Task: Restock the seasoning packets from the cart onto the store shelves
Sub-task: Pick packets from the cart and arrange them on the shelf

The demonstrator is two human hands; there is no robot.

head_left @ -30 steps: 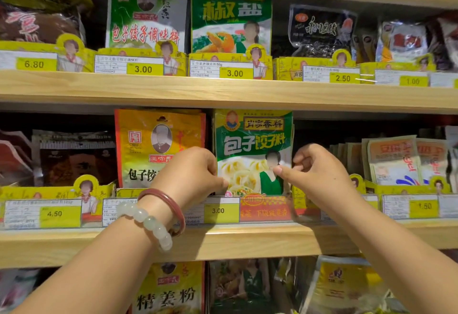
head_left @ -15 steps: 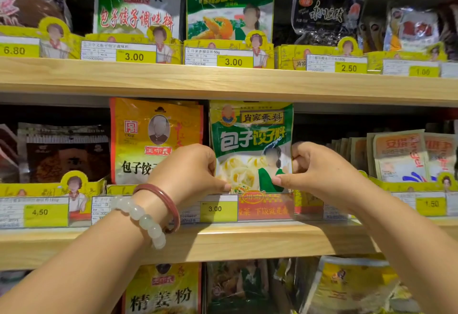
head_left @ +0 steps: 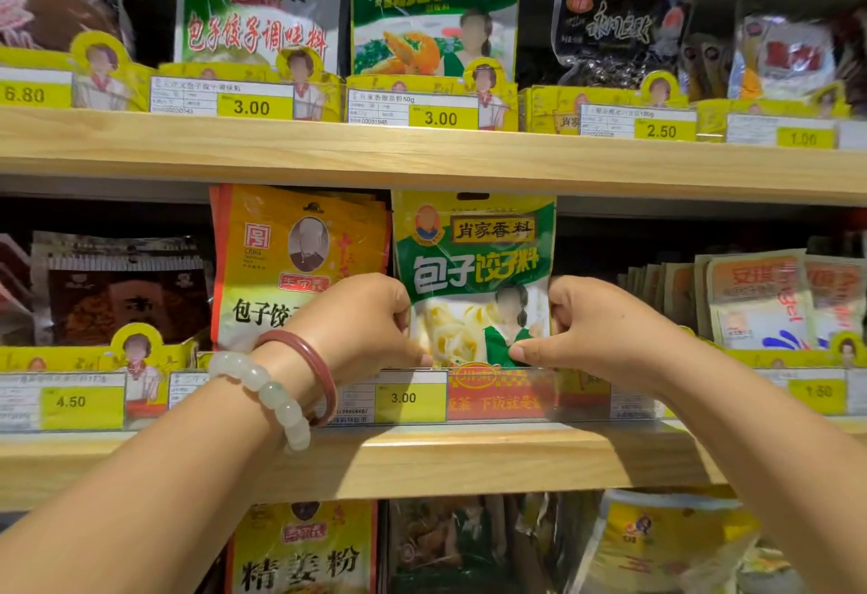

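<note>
Hands meet at a green and white seasoning packet (head_left: 474, 274) standing upright on the middle wooden shelf (head_left: 422, 457), seen from above and behind the forearms. The left hand (head_left: 361, 321) grips the packet's left edge with curled fingers and the thumb tip at its lower front; the right hand (head_left: 596, 326) mirrors this on the right edge, thumb pointing inward along the bottom. The packet's base sits behind a clear price rail (head_left: 469, 396) carrying a yellow 3.00 tag (head_left: 407, 398) and a red label. Just beside it on the left stands an orange-yellow packet stack (head_left: 291, 260), partly hidden by the left hand. A red bangle (head_left: 307, 359) and a pale bead bracelet (head_left: 262, 389) circle the left wrist. To the right, well apart, a row of beige sachets (head_left: 760, 298) leans in a yellow tray. The upper shelf (head_left: 422, 157) holds more upright packets, among them a green one (head_left: 434, 6), behind yellow price tags. Whether further green packets stand behind the held one is hard to tell.
</note>
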